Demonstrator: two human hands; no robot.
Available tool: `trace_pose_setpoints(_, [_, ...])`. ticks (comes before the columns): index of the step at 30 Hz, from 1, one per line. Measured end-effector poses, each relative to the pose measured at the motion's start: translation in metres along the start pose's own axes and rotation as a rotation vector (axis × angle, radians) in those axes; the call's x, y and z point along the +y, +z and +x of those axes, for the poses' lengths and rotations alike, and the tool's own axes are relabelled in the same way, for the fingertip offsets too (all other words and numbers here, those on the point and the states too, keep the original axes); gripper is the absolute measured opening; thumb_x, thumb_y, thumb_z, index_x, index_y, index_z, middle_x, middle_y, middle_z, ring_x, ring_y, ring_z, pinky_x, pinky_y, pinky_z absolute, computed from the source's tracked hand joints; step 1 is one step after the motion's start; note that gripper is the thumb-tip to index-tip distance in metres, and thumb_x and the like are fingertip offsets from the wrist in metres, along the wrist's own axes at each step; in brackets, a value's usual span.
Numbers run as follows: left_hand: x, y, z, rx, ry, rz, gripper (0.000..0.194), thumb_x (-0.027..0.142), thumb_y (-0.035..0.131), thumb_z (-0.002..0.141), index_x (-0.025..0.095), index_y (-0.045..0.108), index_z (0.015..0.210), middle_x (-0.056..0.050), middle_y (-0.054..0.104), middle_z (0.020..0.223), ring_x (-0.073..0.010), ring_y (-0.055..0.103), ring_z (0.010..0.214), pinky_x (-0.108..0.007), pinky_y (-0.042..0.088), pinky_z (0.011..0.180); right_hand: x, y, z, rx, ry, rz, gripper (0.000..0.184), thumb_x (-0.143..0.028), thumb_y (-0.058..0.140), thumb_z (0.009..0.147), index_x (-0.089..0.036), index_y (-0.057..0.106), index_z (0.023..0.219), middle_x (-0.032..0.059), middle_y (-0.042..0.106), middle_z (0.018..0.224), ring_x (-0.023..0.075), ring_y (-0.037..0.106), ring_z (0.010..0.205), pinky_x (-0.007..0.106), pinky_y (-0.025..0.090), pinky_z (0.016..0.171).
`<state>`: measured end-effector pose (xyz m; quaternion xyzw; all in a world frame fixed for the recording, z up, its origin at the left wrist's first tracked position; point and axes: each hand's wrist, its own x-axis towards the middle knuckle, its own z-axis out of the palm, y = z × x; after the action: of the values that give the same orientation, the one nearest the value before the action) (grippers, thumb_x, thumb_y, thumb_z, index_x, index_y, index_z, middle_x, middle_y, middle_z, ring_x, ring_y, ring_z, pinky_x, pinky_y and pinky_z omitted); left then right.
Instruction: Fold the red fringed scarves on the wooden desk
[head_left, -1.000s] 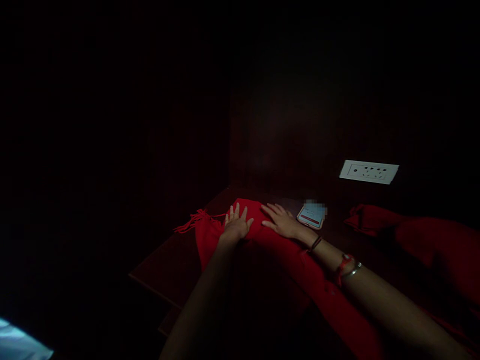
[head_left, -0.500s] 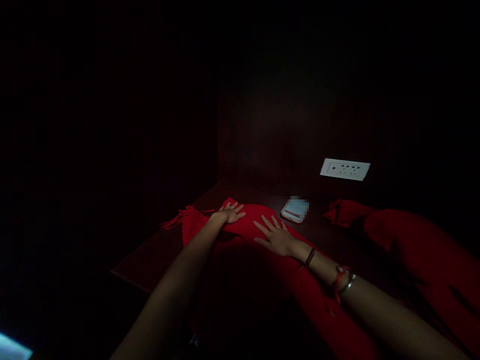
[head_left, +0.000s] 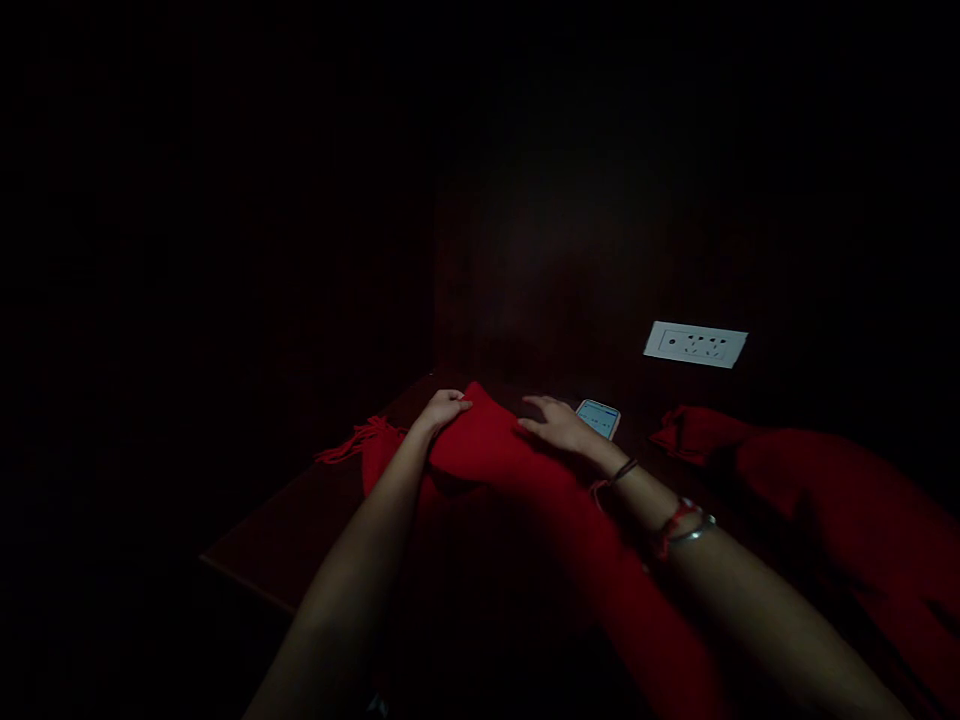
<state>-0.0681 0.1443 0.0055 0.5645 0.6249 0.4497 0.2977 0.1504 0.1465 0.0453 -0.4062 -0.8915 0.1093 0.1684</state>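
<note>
A red fringed scarf (head_left: pixel 487 440) stretches over the dark table and down toward me at the lower right. My left hand (head_left: pixel 444 408) pinches its far left edge, thumb on top, and a corner of the cloth peaks up beside the fingers. My right hand (head_left: pixel 553 424) is at the scarf's far right edge, thumb apart from the fingers, with nothing visible between them. Whether its thumb touches the cloth I cannot tell. Red tassels (head_left: pixel 364 438) lie to the left of my left wrist.
Just beyond my right hand lies a phone (head_left: pixel 600 417) with a lit screen. More red cloth (head_left: pixel 810 470) is heaped at the right. A white socket plate (head_left: pixel 696 345) is on the back wall. The table's edge (head_left: pixel 247 586) shows at the left; the surroundings are very dark.
Both hands lay flat on the scarf before. My left hand now grips its edge and has raised a corner; my right hand has lifted and shifted toward the phone, partly covering it.
</note>
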Motion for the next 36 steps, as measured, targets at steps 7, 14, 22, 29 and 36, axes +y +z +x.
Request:
trace_pose_setpoints(7, [0.037,0.01,-0.019,0.065,0.538,0.11,0.022,0.033,0.048,0.073,0.017,0.058,0.085,-0.001,0.059,0.091,-0.0154,0.052,0.088,-0.024,0.036,0.082,0.002,-0.011,0.063,-0.154,-0.071,0.532,0.052,-0.026,0.061,0.062,-0.014,0.048,0.111,0.0071,0.055,0.108,0.0189,0.051,0.095,0.033,0.038,0.085])
trace_pose_setpoints(14, [0.033,-0.011,-0.03,-0.282,0.077,-0.109,0.047,0.032,0.064,0.059,0.018,0.053,0.102,-0.002,0.061,0.09,-0.0153,0.056,0.078,-0.026,0.044,0.067,0.014,-0.023,0.064,0.034,-0.113,0.795,0.033,-0.024,0.056,0.067,-0.015,0.052,0.099,0.0038,0.058,0.099,0.0153,0.053,0.086,0.03,0.042,0.078])
trace_pose_setpoints(22, [0.059,-0.023,-0.051,-0.365,0.175,-0.152,0.034,0.027,0.058,0.064,0.013,0.055,0.095,-0.004,0.061,0.089,-0.0173,0.056,0.077,-0.027,0.044,0.067,0.014,-0.035,0.042,-0.053,-0.141,0.915,0.045,-0.026,0.059,0.064,-0.018,0.046,0.106,0.0045,0.058,0.098,0.0146,0.054,0.086,0.029,0.043,0.077])
trace_pose_setpoints(29, [0.07,0.034,-0.128,-0.372,0.631,0.6,0.023,0.014,0.047,0.07,0.023,0.055,0.09,-0.002,0.055,0.096,-0.0188,0.049,0.092,-0.028,0.035,0.082,0.031,-0.06,-0.063,-0.286,-0.132,0.507,0.02,-0.026,0.056,0.065,-0.017,0.062,0.082,0.0045,0.06,0.088,0.0175,0.054,0.084,0.031,0.039,0.08])
trace_pose_setpoints(36, [0.068,0.057,-0.161,-0.461,0.79,0.573,0.02,0.03,0.038,0.081,0.019,0.054,0.087,-0.005,0.056,0.094,-0.0163,0.051,0.085,-0.025,0.037,0.076,0.055,-0.056,-0.114,-0.269,0.127,0.484,0.027,-0.035,0.054,0.068,-0.019,0.063,0.087,0.0057,0.061,0.091,0.0183,0.054,0.086,0.033,0.04,0.079])
